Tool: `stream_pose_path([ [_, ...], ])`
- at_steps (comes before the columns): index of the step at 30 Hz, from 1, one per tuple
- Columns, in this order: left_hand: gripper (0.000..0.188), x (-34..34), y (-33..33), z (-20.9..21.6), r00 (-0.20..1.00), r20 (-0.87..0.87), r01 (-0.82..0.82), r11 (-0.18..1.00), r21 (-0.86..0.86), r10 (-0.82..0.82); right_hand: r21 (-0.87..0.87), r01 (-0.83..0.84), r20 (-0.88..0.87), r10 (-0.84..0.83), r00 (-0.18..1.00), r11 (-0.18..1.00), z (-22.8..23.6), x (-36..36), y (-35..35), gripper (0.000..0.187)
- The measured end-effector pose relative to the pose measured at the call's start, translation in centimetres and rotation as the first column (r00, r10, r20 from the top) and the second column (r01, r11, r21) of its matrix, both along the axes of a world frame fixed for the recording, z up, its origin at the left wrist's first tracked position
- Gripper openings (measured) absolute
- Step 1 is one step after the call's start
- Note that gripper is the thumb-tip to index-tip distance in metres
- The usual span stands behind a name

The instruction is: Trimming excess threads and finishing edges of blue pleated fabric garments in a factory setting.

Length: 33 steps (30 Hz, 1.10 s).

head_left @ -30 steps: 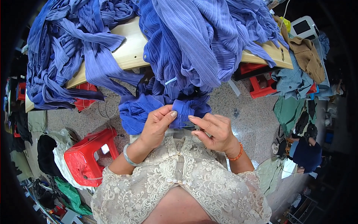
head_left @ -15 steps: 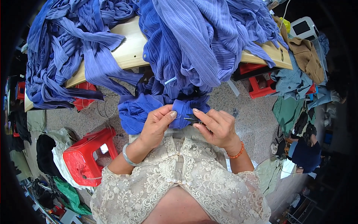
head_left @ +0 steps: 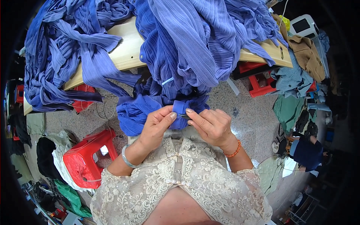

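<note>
Over my lap hangs a blue ribbed knit garment [head_left: 135, 116], bunched up, with a smooth folded band standing out near its middle. My left hand [head_left: 157, 122] is closed in a pinch on the edge of that band. Right beside it, my right hand [head_left: 212, 125] is closed round small dark thread snips [head_left: 183, 116]. Their pointed tip lies against the band, close to my left thumb. My right fingers cover most of the snips, so whether the blades are apart is hidden.
A pale wooden table [head_left: 125, 43] ahead bears heaps of blue ribbed garments [head_left: 187, 41], some draping over its front edge. A red plastic stool [head_left: 88, 159] stands at my left. Farther right are another red stool [head_left: 258, 85], a brown garment [head_left: 305, 56] and a green cloth [head_left: 288, 112].
My right hand has moved slightly left and up, bringing the snips nearer to my left thumb. My left hand keeps its pinch on the garment. The view has shifted a little.
</note>
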<state>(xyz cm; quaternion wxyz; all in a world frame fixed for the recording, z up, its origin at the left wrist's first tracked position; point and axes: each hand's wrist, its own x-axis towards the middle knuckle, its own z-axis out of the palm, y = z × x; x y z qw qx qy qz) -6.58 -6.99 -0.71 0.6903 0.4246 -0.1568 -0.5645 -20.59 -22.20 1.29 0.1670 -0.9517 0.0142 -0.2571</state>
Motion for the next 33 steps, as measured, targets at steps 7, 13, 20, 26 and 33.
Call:
stream_pose_path([
  [7,0.029,-0.1,-0.2,-0.6,0.997,-0.071,-0.015,1.0,0.017,0.016,0.12,0.034,0.08,-0.044,0.996,0.992,-0.9,-0.3,-0.6,0.035],
  [13,0.031,-0.1,-0.2,-0.9,0.995,-0.099,-0.016,1.0,0.021,0.018,0.214,0.016,0.016,-0.02,1.0,0.977,-0.5,-0.4,-0.3,0.045],
  [20,0.032,-0.5,-0.6,-0.7,0.996,-0.086,0.007,1.0,0.007,-0.006,0.273,0.006,0.094,-0.033,0.995,0.962,-1.2,1.0,0.9,0.038],
  [26,0.033,-0.1,-0.3,-0.9,0.99,-0.144,-0.004,1.0,0.015,0.006,0.297,0.177,0.039,-0.197,0.98,0.938,-0.9,0.2,-0.5,0.028],
  [33,0.033,0.0,-0.5,-1.1,0.992,-0.124,0.009,0.999,0.033,-0.004,0.389,0.467,-0.203,-0.421,0.884,0.794,-0.7,-2.1,-2.1,0.019],
])
